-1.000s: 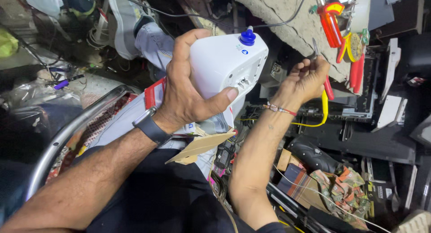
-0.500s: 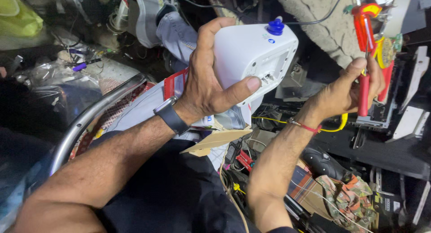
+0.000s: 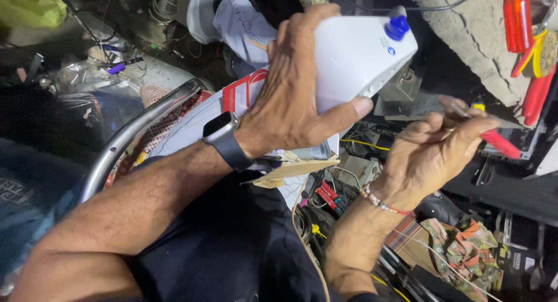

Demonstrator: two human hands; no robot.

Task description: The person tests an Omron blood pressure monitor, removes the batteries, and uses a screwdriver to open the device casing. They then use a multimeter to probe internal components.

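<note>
Since half a second ago, my right hand point(image 3: 433, 148) has come away from the red tools hanging at the upper right and now sits lower, nearer my body, pinching a red-handled screwdriver point(image 3: 494, 140) between thumb and fingertips. Its thin metal shaft crosses my fingers and its red handle points out to the right.

My left hand point(image 3: 296, 98) is clamped around a white plastic appliance point(image 3: 357, 58), fingers over the top and thumb pressed along its lower edge. I hold it up in the air at the top centre of the view, above my lap, tilted with its narrow end to the right. A blue knob point(image 3: 398, 27) sits on its upper right corner. A black smartwatch point(image 3: 224, 136) is on my left wrist, and a beaded bracelet point(image 3: 381, 202) is on my right.

Just beneath the appliance lie a red and white box point(image 3: 241, 93) and a scrap of brown cardboard point(image 3: 293, 171). A curved metal bar point(image 3: 136, 133) sweeps along the left. More red tools point(image 3: 523, 29) hang at the upper right. Below my hands is a tangle of wires and small parts point(image 3: 328, 191), with patterned cloth point(image 3: 465, 249) at the lower right.
</note>
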